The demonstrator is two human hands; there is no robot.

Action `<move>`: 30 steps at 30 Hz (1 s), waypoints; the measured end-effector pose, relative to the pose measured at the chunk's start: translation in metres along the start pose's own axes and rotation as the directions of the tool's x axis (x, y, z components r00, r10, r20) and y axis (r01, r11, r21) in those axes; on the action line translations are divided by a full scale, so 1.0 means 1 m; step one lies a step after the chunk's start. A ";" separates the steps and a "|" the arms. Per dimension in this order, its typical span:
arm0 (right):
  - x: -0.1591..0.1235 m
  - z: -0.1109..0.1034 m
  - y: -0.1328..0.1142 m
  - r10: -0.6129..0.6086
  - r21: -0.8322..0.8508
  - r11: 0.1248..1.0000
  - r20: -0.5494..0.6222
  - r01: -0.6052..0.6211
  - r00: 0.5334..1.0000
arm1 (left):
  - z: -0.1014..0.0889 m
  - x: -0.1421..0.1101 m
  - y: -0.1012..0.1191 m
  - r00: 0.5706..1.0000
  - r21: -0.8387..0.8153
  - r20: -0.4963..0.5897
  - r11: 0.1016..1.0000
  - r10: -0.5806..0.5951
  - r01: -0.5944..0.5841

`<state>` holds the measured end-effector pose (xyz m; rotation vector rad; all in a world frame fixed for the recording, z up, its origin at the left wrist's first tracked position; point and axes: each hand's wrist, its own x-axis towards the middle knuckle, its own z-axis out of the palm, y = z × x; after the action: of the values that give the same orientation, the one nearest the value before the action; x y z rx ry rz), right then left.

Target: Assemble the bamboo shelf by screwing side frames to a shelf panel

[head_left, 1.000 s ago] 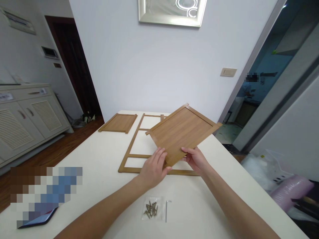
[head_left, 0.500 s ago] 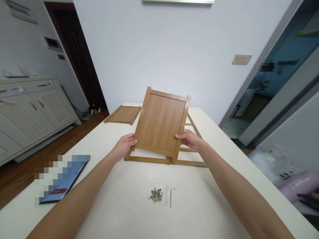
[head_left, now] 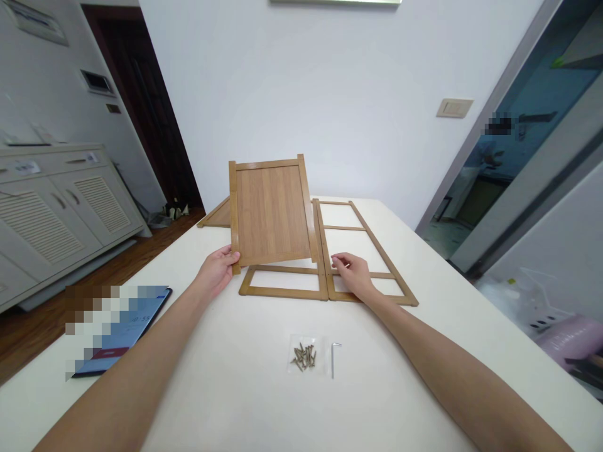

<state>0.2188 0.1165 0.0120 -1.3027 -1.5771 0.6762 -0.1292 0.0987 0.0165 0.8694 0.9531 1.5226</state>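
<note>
My left hand (head_left: 219, 270) grips the lower left corner of a brown wooden panel (head_left: 273, 213), thumb on its front face. The panel is tilted up above the table, with side rails that stick out past its corners. Just right of its lower right corner, my right hand (head_left: 353, 273) is apart from it, fingers loosely curled with a small gap and nothing visible in them. Below that hand lies a wooden frame (head_left: 384, 251) with crossbars, side by side with a second frame (head_left: 282, 293), which the panel partly hides.
Another wooden panel (head_left: 217, 216) lies behind at the left, mostly covered. Nearer me are a clear bag of screws (head_left: 304, 356) and a hex key (head_left: 333, 361). A phone or tablet (head_left: 122, 339), partly blurred out, lies on the white table (head_left: 226, 389) at left. The wall (head_left: 320, 100) stands behind.
The panel has turned from slanted to nearly upright and moved left. Both hands held it half a second ago; my right hand has since let go of its right edge.
</note>
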 end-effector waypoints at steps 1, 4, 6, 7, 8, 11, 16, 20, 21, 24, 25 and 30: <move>0.000 -0.001 0.001 -0.006 -0.039 0.999 -0.040 0.005 0.999 | -0.001 0.000 -0.001 1.000 -0.002 0.003 1.000 -0.007 0.007; -0.002 -0.003 -0.002 0.010 -0.041 0.999 -0.072 -0.013 0.997 | -0.001 -0.003 -0.005 0.999 -0.004 0.037 0.999 -0.033 0.033; -0.005 -0.001 -0.008 0.033 0.024 0.999 -0.050 -0.031 0.998 | 0.002 -0.005 -0.007 0.998 -0.008 0.056 0.999 -0.041 0.042; -0.006 0.000 -0.011 0.052 0.081 0.995 -0.030 -0.049 0.998 | 0.004 -0.006 -0.009 0.997 -0.011 0.064 0.999 -0.051 0.052; -0.007 0.001 -0.014 0.074 0.149 0.986 0.002 -0.074 0.997 | 0.007 -0.007 -0.010 0.995 -0.015 0.073 0.998 -0.065 0.066; -0.009 0.005 -0.020 0.125 0.307 0.938 0.126 -0.159 0.984 | 0.018 -0.010 -0.015 0.985 -0.007 0.112 0.992 -0.128 0.130; -0.010 0.013 -0.016 0.168 0.220 0.960 0.032 -0.171 0.985 | 0.030 -0.016 -0.023 0.962 0.051 0.155 0.974 -0.227 0.221; -0.012 0.018 -0.014 0.177 0.092 0.980 0.019 -0.178 0.984 | 0.030 -0.019 -0.022 0.952 0.088 0.114 0.957 -0.284 0.275; -0.013 0.019 -0.015 0.184 0.057 0.981 0.028 -0.185 0.983 | 0.029 -0.019 -0.021 0.950 0.097 0.100 0.953 -0.296 0.287; -0.014 0.020 -0.021 0.210 -0.122 0.972 0.059 -0.202 0.976 | 0.027 -0.019 -0.017 0.938 0.125 0.058 0.935 -0.341 0.332; -0.014 0.020 -0.023 0.219 -0.194 0.960 0.075 -0.201 0.973 | 0.027 -0.019 -0.015 0.934 0.135 0.040 0.928 -0.356 0.348; -0.012 0.020 -0.026 0.240 -0.434 0.887 0.136 -0.160 0.961 | 0.026 -0.019 -0.012 0.919 0.153 -0.026 0.907 -0.394 0.394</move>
<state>0.1895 0.1007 0.0226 -1.7845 -1.8235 0.6183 -0.0981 0.0838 0.0160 0.7331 1.1768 1.1089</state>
